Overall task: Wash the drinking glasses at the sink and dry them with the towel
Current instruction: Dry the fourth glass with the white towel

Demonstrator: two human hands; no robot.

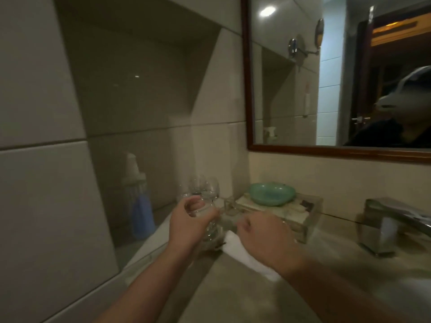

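Left hand (187, 226) is curled round a clear glass (211, 229), right hand (263, 236) hovers half-curled over the white towel (235, 247) on the bench (233, 290), can't tell if it's gripping anything.

Counter (256, 287): mottled beige stone. Towel (242, 250) near its left edge: plain white. Glass (207, 226) gripped in the left hand (186, 220): clear, colourless. We note the same for the stemmed glasses (205, 190) at the back left corner. Dish (271, 193) by the back edge: sea-green, unpatterned. Tap (384, 224): silver. Wall tiles (35, 89): cream, grey joints. Mirror frame (247, 89): dark red-brown. Bottle (141, 213) beyond the left edge: we log blue body, white cap.
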